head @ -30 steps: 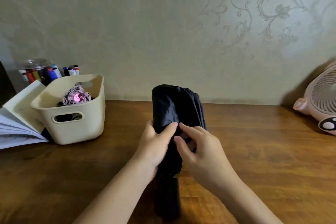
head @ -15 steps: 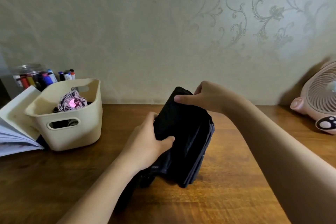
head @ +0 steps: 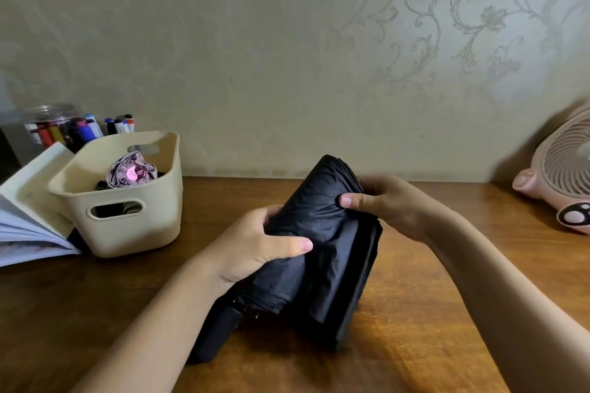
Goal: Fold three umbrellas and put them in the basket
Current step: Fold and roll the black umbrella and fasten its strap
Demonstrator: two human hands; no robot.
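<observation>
I count 2 hands, left hand [head: 252, 246] and right hand [head: 383, 204]; 2 umbrellas, 1 black umbrella [head: 322, 252] and 1 mauve umbrella [head: 131, 172]; 1 basket [head: 127, 233], 1 marker jar [head: 54, 124], 1 open book [head: 28, 201], 1 pink fan [head: 565, 169].

You face a pale wall [head: 223, 41] with scrolled floral wallpaper at its right; below it a brown wooden worktop [head: 431, 313], softly lit, carries a pink fan [head: 565, 175] at your right.

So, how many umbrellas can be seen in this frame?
2 for certain: a black umbrella gripped by the left hand and right hand over the table, and a mauve umbrella in the basket. Dark fabric beside it may be a third, mostly hidden.
</observation>
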